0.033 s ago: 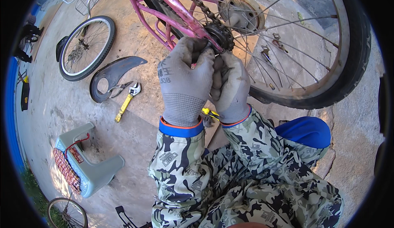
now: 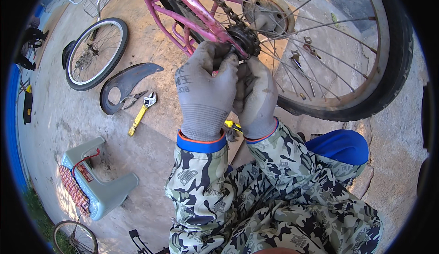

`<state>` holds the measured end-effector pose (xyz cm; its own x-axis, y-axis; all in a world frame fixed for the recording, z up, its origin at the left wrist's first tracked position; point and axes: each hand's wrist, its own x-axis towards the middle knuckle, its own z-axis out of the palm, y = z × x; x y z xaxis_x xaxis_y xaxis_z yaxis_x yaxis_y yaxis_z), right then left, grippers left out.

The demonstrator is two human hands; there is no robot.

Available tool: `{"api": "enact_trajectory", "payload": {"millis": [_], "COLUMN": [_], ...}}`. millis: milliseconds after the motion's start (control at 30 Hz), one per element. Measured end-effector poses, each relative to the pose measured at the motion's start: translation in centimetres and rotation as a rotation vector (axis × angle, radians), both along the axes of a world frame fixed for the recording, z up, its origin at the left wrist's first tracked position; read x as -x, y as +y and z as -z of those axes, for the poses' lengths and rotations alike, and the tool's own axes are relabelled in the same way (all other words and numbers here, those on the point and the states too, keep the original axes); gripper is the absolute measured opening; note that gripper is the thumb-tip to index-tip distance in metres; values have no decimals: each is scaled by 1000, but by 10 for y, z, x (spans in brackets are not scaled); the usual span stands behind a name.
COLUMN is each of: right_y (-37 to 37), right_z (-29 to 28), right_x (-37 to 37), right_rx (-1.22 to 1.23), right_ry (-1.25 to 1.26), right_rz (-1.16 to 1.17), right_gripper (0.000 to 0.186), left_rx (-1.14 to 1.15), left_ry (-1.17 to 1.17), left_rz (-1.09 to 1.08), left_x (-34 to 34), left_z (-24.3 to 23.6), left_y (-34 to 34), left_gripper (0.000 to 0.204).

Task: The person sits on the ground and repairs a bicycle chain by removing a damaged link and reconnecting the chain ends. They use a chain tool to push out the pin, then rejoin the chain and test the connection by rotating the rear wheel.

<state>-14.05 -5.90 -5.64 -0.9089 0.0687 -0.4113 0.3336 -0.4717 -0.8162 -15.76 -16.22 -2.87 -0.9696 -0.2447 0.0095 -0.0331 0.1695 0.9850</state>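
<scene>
Both my hands, in grey work gloves, are together at the rear axle end of a pink bicycle frame (image 2: 208, 21). My left hand (image 2: 208, 73) is closed, with thumb and fingertips pinched against the frame end beside the dark sprocket (image 2: 245, 39). My right hand (image 2: 258, 87) is closed too, its curled fingers just below the axle and against the left hand. Whatever small part lies between the fingertips is hidden by the gloves. A greasy chain (image 2: 219, 1) runs down to the sprocket. The spoked rear wheel (image 2: 340, 113) with its black tyre stands to the right.
On the concrete at left lie a loose wheel (image 2: 122, 48), a dark curved fender (image 2: 107, 96), pliers (image 2: 133, 99) and a yellow-handled adjustable wrench (image 2: 139, 116). A pale plastic stool (image 2: 103, 190) stands lower left. Another yellow-handled tool (image 2: 233, 126) lies beneath my wrists. More tools (image 2: 297, 62) show through the spokes.
My right hand and wrist have shifted very slightly left. Both hands stay at the axle, and nothing else has visibly moved.
</scene>
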Motion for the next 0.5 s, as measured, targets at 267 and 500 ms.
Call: {"api": "enact_trajectory", "payload": {"millis": [267, 500], "right_y": [-3, -3], "right_z": [4, -1], "right_x": [-2, 1], "right_rx": [-71, -129], "right_ry": [129, 136], "right_rz": [118, 115], "right_gripper": [25, 22], "left_rx": [1, 40], "left_ry": [20, 80], "left_rz": [25, 41], "left_x": [0, 1], "left_z": [0, 3], "left_y": [-2, -2], "left_gripper": [15, 15]}}
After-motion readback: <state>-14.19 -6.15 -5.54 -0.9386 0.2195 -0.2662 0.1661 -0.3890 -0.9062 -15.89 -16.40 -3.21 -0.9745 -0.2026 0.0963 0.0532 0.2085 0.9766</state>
